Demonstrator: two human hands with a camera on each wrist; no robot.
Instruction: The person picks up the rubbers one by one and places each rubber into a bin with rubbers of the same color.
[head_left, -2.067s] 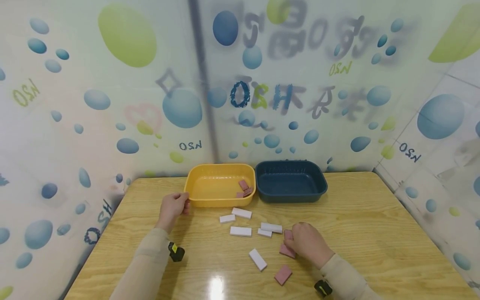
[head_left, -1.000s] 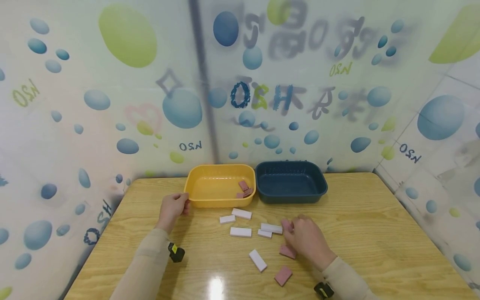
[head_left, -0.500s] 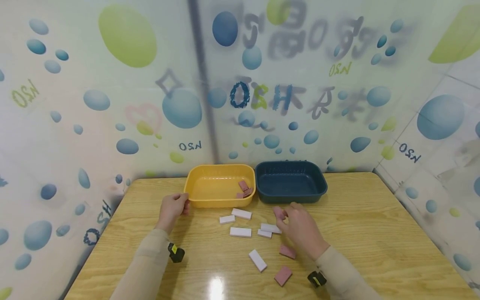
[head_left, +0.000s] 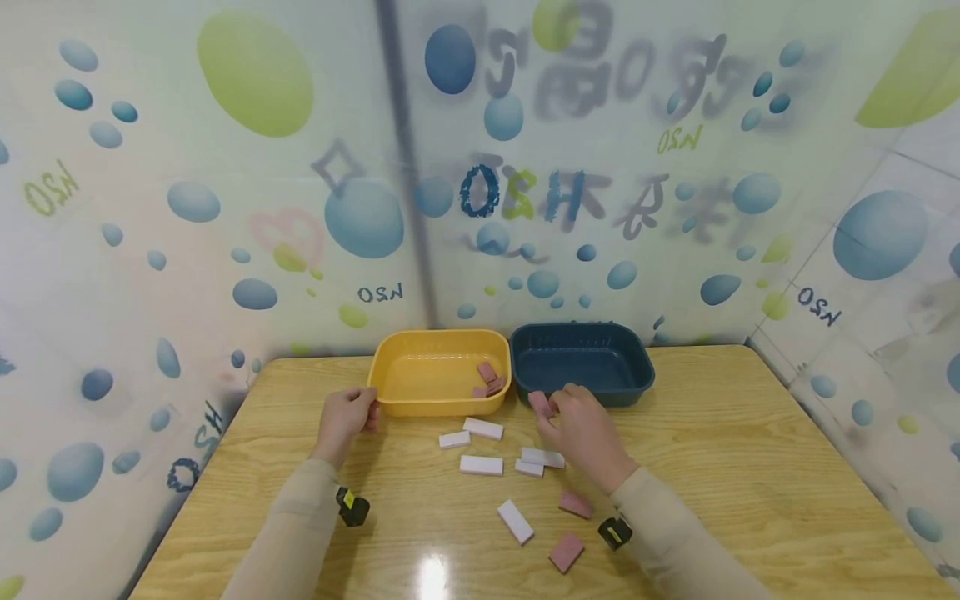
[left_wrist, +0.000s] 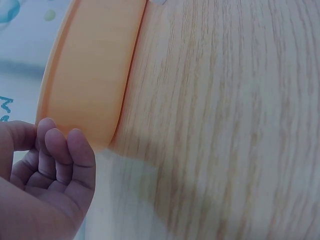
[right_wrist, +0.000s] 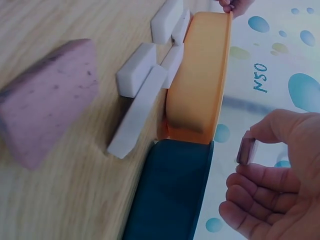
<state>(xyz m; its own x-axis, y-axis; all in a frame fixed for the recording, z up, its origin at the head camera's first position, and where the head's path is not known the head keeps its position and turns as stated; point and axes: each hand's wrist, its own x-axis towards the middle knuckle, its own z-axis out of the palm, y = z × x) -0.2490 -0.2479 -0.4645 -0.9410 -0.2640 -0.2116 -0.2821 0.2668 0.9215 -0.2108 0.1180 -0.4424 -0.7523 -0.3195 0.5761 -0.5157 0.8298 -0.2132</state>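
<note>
White backdrop (head_left: 645, 275) printed with blue and green ovals stands behind the station. Before it is a wood-grain table (head_left: 780, 475); bearings run from its middle, 12 being the far edge. Yellow tray (head_left: 439, 409) at 11 o'clock, navy tray (head_left: 582, 340) at 1, side by side. Left hand (head_left: 347, 419) at 10: thumb and fingertips pinch the yellow tray's rim at its 8 o'clock corner, other fingers curled. Right hand (head_left: 587, 431) at 2: thumb and forefinger parted only by the thickness of the held pink piece (head_left: 538, 402), gripped between them; remaining fingers loosely bent. That piece is raised off the table by the navy tray's 7 o'clock corner; whether they touch, I cannot tell. Six white blocks (head_left: 482, 465) lie on the wood, five about the centre, one at 6. Loose pink pieces (head_left: 566, 552) lie at 4 and 5; others sit inside the yellow tray, toward its 4 o'clock end.
</note>
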